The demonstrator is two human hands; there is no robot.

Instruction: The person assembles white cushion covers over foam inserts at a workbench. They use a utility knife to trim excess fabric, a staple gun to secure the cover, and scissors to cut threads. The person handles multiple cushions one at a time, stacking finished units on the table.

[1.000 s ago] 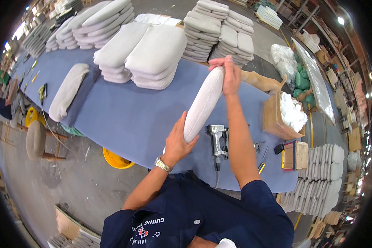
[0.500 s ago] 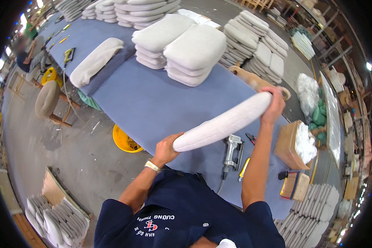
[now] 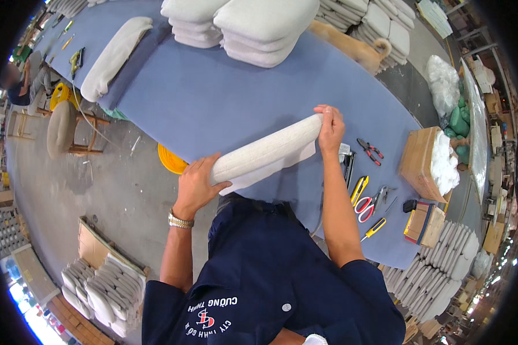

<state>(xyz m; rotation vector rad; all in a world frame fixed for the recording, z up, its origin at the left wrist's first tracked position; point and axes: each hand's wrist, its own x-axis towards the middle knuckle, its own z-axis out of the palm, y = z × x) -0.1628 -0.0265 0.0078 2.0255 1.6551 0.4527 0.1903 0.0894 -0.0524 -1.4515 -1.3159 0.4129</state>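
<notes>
A light grey padded seat cushion (image 3: 266,150) is held tilted on edge over the near side of the blue-covered table (image 3: 190,109). A white flap or underside shows along its lower edge. My left hand (image 3: 198,183) grips its left end, thumb below and fingers over the top. On the right end, my right hand (image 3: 331,131) is closed around the corner. Beside my right forearm lies a staple gun (image 3: 346,156), partly hidden by that arm. Red-handled pliers (image 3: 370,152), a yellow cutter knife (image 3: 360,188), red-handled scissors (image 3: 366,207) and a yellow screwdriver (image 3: 375,228) lie farther right.
Stacks of grey cushions (image 3: 265,26) stand at the table's far side. A loose cover piece (image 3: 116,57) lies far left. A cardboard box (image 3: 418,164) of white stuffing stands right. Behind the table is a dog (image 3: 351,46). A yellow bucket (image 3: 171,159) and stool (image 3: 63,129) stand left.
Both hands have brought the cushion closer to my body and tipped it, so a white flap or underside shows. The view has shifted, revealing the scissors and screwdriver on the right.
</notes>
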